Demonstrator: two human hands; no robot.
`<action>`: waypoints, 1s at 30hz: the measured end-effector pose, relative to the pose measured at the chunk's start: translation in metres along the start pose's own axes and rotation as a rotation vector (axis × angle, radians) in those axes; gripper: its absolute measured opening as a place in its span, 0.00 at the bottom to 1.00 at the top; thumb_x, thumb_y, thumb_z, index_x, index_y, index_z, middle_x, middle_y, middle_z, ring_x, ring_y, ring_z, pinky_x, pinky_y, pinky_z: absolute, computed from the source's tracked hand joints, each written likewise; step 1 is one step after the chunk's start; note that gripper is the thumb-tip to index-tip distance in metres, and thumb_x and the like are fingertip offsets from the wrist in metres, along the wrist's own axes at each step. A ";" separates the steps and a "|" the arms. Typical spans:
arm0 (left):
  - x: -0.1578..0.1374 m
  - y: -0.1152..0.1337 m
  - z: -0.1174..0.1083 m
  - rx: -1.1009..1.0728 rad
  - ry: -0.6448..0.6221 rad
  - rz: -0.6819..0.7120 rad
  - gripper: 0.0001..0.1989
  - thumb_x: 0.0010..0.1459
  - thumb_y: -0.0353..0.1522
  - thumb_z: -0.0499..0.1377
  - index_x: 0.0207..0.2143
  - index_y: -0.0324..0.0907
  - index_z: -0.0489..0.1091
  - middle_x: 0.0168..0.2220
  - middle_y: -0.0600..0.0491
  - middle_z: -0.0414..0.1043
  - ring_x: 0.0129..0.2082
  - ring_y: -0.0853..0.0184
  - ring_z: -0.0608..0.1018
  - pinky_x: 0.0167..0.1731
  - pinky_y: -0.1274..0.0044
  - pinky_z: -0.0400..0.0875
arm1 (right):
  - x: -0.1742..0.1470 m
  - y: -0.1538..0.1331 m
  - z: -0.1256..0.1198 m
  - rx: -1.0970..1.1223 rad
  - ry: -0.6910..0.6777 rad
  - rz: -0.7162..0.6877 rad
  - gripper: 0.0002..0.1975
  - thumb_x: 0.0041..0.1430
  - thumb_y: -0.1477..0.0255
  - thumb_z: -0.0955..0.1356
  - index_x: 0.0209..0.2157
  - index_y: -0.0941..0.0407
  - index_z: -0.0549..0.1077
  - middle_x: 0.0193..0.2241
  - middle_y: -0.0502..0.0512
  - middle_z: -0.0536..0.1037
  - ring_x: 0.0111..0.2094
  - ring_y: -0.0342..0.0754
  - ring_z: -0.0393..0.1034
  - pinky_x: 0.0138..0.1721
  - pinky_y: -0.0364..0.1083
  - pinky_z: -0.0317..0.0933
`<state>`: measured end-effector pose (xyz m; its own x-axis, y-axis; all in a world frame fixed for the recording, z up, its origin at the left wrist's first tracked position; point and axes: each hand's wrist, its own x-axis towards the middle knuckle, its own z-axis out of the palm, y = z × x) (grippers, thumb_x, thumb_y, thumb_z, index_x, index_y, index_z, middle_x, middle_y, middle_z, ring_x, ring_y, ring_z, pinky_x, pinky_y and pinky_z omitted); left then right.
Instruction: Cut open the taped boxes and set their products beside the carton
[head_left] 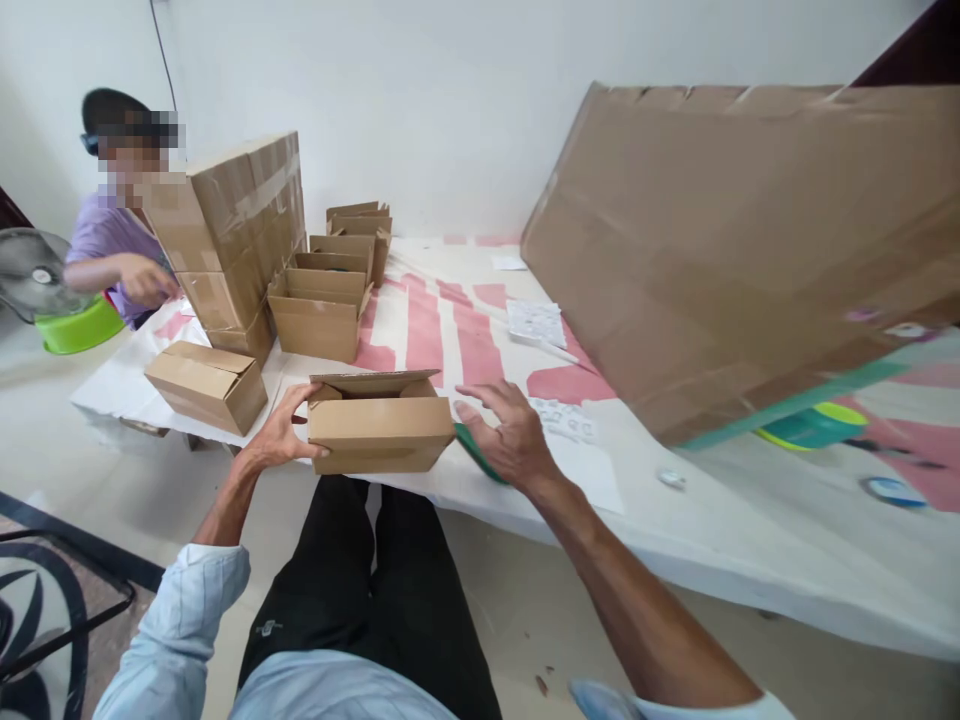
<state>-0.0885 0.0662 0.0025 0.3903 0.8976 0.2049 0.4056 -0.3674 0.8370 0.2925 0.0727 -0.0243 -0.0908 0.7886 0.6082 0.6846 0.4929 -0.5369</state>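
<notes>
A small brown cardboard box [381, 436] is at the table's front edge, its long top flap raised along the far side. My left hand [285, 428] grips its left end, thumb low on the near face and fingers up at the top corner. Beside the box's right end is my right hand [506, 430], fingers spread and holding nothing. Below that hand a dark green curved thing [478, 452] partly shows; its kind is hidden. To the left lies another cardboard box [206, 385] with its flaps folded down.
Several open cardboard boxes [319, 315] stand in a row behind, beside a tall stack of taped boxes [232, 230]. A large cardboard sheet or carton [750, 250] leans over the right. Paper sheets [536, 322] lie mid-table. A co-worker [124, 235] is at the far left.
</notes>
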 end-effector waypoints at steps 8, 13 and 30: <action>0.010 -0.009 0.003 -0.013 0.036 -0.010 0.56 0.42 0.43 0.79 0.72 0.49 0.60 0.69 0.39 0.58 0.68 0.42 0.66 0.58 0.55 0.74 | 0.032 -0.048 -0.003 -0.094 -0.275 -0.256 0.13 0.69 0.64 0.70 0.50 0.55 0.79 0.45 0.63 0.82 0.46 0.61 0.77 0.49 0.59 0.73; 0.006 -0.010 -0.003 0.036 -0.020 -0.019 0.58 0.44 0.41 0.77 0.74 0.50 0.56 0.73 0.39 0.54 0.71 0.41 0.63 0.61 0.54 0.72 | -0.004 -0.061 -0.012 -0.264 -0.074 -0.512 0.08 0.70 0.76 0.68 0.36 0.54 0.78 0.35 0.59 0.80 0.38 0.54 0.72 0.42 0.51 0.67; 0.008 0.015 -0.004 0.072 -0.074 -0.111 0.72 0.40 0.55 0.78 0.79 0.49 0.45 0.79 0.39 0.46 0.76 0.37 0.57 0.69 0.51 0.64 | -0.004 -0.064 -0.003 -0.249 -0.261 -0.584 0.10 0.73 0.72 0.66 0.44 0.55 0.80 0.46 0.61 0.83 0.48 0.55 0.73 0.50 0.52 0.63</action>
<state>-0.0824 0.0688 0.0184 0.3986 0.9143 0.0722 0.5072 -0.2854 0.8132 0.2509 0.0372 0.0091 -0.6452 0.4974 0.5799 0.6136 0.7896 0.0056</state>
